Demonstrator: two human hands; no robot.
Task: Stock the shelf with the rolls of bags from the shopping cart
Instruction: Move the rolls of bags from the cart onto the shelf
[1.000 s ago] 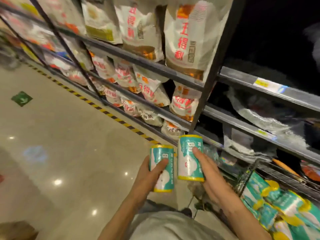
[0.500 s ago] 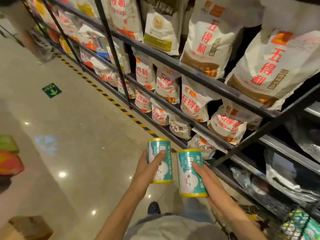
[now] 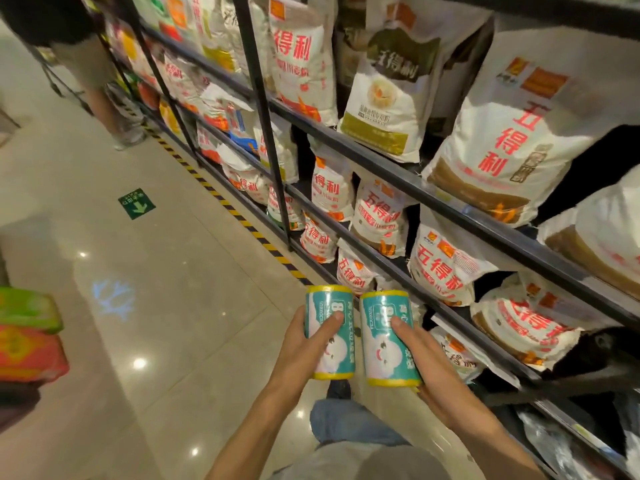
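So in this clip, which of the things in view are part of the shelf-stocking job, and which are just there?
Job:
left roll, held in left hand
right roll, held in right hand
shelf

Just there:
flour bags filling the shelf
floor sign
striped tape
red and green boxes, left edge
another person, far left

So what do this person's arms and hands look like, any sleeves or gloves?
Both forearms are bare to the frame's bottom edge: no sleeves, gloves, watch or rings show. The left hand and right hand are uncovered, with short nails visible.
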